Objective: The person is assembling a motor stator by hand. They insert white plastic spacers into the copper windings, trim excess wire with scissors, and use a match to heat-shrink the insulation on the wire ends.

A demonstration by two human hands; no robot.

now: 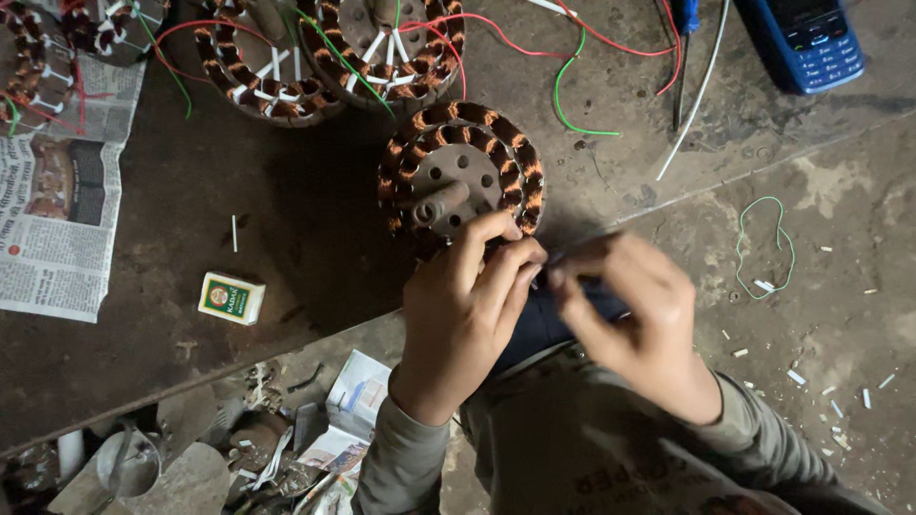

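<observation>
A round motor stator [461,170] wound with copper coils lies on the dark workbench [305,219], its short shaft pointing toward me. My left hand [465,310] rests at its near edge, fingertips pinched against the coils. My right hand [625,319] is just to the right of it, fingers closed on a small thin piece, blurred, that meets the left fingertips. What exactly is pinched I cannot tell.
Two more stators [272,57] [391,43] with red, green and white wires lie at the back. A blue phone [809,40] and a screwdriver [683,57] sit far right, a matchbox [231,298] and newspaper [57,224] left. A green wire loop [765,246] lies on the floor; scrap clutters under the bench.
</observation>
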